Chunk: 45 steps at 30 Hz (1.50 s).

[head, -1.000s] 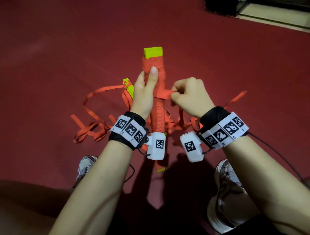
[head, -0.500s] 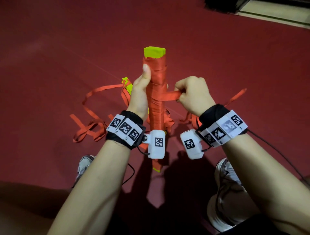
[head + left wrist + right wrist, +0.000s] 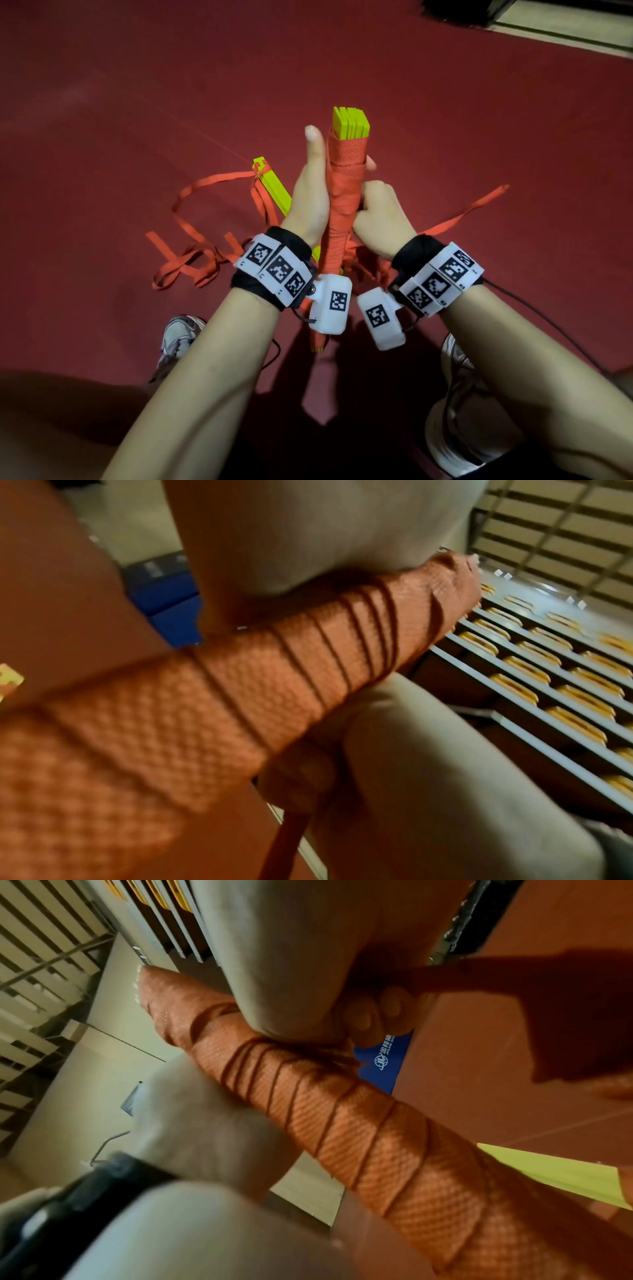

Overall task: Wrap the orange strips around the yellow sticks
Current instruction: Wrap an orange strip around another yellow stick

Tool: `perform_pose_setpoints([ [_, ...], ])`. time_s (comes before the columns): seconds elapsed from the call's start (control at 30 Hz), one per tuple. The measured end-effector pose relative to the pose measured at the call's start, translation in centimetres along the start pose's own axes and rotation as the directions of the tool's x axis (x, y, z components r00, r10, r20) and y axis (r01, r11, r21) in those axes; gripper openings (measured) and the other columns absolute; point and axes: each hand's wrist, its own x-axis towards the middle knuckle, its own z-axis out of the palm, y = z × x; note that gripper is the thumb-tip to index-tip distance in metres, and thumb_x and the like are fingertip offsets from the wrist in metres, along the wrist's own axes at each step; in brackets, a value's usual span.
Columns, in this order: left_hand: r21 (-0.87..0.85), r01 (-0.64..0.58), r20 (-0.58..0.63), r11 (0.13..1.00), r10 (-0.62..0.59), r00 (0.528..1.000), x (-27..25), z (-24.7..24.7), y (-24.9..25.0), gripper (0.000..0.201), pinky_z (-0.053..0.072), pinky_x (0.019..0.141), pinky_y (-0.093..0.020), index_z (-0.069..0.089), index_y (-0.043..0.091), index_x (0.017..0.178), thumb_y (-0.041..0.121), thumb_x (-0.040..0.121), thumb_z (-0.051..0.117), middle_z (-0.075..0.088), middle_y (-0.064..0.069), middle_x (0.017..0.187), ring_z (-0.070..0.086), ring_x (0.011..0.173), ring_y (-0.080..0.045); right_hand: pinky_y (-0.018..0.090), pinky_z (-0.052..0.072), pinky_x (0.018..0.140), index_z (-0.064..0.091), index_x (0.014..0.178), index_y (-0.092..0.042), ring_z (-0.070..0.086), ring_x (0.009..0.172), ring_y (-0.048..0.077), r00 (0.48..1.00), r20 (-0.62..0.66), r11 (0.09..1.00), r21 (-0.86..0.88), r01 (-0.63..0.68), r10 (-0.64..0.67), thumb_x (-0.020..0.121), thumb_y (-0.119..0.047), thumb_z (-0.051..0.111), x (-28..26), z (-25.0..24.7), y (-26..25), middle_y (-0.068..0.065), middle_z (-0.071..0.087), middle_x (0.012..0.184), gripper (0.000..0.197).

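A bundle of yellow sticks (image 3: 350,122) stands nearly upright between my hands, wound with orange strip (image 3: 342,192) almost to its top. My left hand (image 3: 313,195) grips it from the left, thumb lying up along it and fingers curled behind. My right hand (image 3: 380,212) is curled tight against the bundle's right side and pinches the strip's loose end. The left wrist view shows the wound bundle (image 3: 274,674) with a strip tail (image 3: 287,840) hanging from the right hand. In the right wrist view the wound bundle (image 3: 342,1110) crosses the frame.
A second yellow stick bundle (image 3: 272,186) lies on the red floor (image 3: 137,102) behind my left hand, with loose orange strips (image 3: 191,260) tangled beside it. Another strip (image 3: 472,209) trails to the right. My shoes (image 3: 178,337) and a black cable (image 3: 548,325) are below.
My right hand moved left from its pulled-out position to sit against the bundle, taking the strip with it. My left thumb slid from the bundle's front to its left side.
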Motion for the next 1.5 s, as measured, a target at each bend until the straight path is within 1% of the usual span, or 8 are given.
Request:
perform_pose_setpoints([
  [0.07, 0.203, -0.116, -0.146, 0.972, 0.147, 0.978, -0.2, 0.0, -0.1, 0.075, 0.045, 0.073, -0.048, 0.057, 0.013, 0.07, 0.074, 0.09, 0.019, 0.054, 0.002, 0.065, 0.051, 0.067, -0.023, 0.031, 0.033, 0.056, 0.041, 0.052, -0.011, 0.034, 0.067, 0.001, 1.0, -0.003, 0.997, 0.074, -0.03, 0.03, 0.078, 0.002, 0.062, -0.1, 0.0, -0.2, -0.013, 0.04, 0.053, 0.036],
  [0.17, 0.445, -0.236, -0.281, 0.864, 0.385, 0.879, -0.9, 0.0, 0.1, 0.057, 0.044, 0.076, -0.049, 0.048, 0.012, 0.079, 0.061, 0.097, 0.023, 0.049, 0.006, 0.072, 0.048, 0.072, -0.017, 0.04, 0.045, 0.061, 0.05, 0.057, -0.003, 0.037, 0.068, 0.011, 0.997, -0.053, 0.996, 0.067, -0.06, 0.063, 0.078, -0.009, 0.058, 0.0, 0.3, -0.2, 0.015, 0.05, 0.057, 0.023],
  [0.37, 0.641, -0.285, -0.07, 0.713, 0.424, 0.903, -1.6, -0.4, 0.2, 0.037, 0.039, 0.068, -0.025, 0.049, 0.029, 0.094, 0.062, 0.083, 0.063, 0.056, 0.013, 0.081, 0.051, 0.074, -0.007, 0.042, 0.035, 0.06, 0.033, 0.055, -0.023, 0.044, 0.062, 0.042, 0.993, -0.092, 0.98, -0.176, -0.094, 0.078, 0.071, -0.011, 0.043, 0.6, 0.8, 0.1, 0.012, 0.054, 0.061, 0.022],
  [0.57, 0.414, -0.252, -0.13, 0.875, 0.331, 0.935, 0.1, -3.5, 0.7, 0.026, 0.054, 0.074, -0.048, 0.069, 0.02, 0.089, 0.044, 0.08, 0.073, 0.069, -0.001, 0.076, 0.057, 0.071, -0.013, 0.043, 0.051, 0.074, 0.059, 0.077, -0.015, 0.061, 0.079, 0.036, 0.984, -0.108, 0.976, -0.181, 0.121, -0.142, 0.062, -0.014, 0.039, 0.3, -0.1, -0.7, 0.006, 0.068, 0.079, 0.026],
  [0.77, 0.296, -0.195, -0.134, 0.935, 0.243, 0.961, 0.5, -5.1, 1.4, 0.011, 0.048, 0.072, -0.027, 0.068, 0.026, 0.086, 0.031, 0.08, 0.076, 0.065, 0.013, 0.075, 0.057, 0.071, -0.005, 0.04, 0.047, 0.06, 0.052, 0.067, -0.022, 0.047, 0.052, 0.024, 0.961, 0.003, 0.941, -0.2, 0.272, -0.277, 0.081, -0.032, 0.053, 0.0, -1.4, -1.8, -0.001, 0.049, 0.051, 0.017],
  [1.03, 0.25, -0.165, -0.125, 0.954, 0.201, 0.972, 0.4, -4.7, 1.7, 0.009, 0.048, 0.07, -0.031, 0.069, 0.024, 0.082, 0.026, 0.078, 0.077, 0.065, 0.008, 0.072, 0.057, 0.07, -0.01, 0.025, 0.037, 0.058, 0.075, 0.082, -0.01, 0.052, 0.056, 0.014, 0.86, 0.038, 0.853, -0.115, 0.51, -0.509, 0.09, -0.02, 0.068, -0.4, -0.8, -3.8, 0.002, 0.067, 0.064, 0.015],
  [1.2, 0.137, -0.083, -0.076, 0.987, 0.094, 0.993, 0.4, -5.3, 2.3, 0.009, 0.054, 0.072, -0.038, 0.071, 0.02, 0.085, 0.017, 0.08, 0.078, 0.067, 0.005, 0.075, 0.062, 0.073, -0.015, 0.019, 0.043, 0.066, 0.077, 0.089, -0.013, 0.064, 0.066, 0.011, 0.918, -0.01, 0.914, -0.101, 0.393, -0.396, 0.091, -0.02, 0.068, 0.4, -2.6, -2.4, -0.001, 0.074, 0.073, 0.012],
  [1.5, -0.087, 0.04, 0.114, 0.995, -0.03, 0.993, -0.4, -4.1, 2.2, 0.023, 0.057, 0.077, -0.031, 0.068, 0.006, 0.102, 0.015, 0.082, 0.061, 0.076, -0.008, 0.092, 0.07, 0.083, -0.021, 0.024, 0.038, 0.048, 0.053, 0.056, -0.016, 0.047, 0.038, 0.009, 0.998, 0.034, 0.995, 0.086, 0.058, -0.061, 0.084, -0.036, 0.08, 1.2, -2.4, 0.2, -0.005, 0.051, 0.042, 0.043],
])
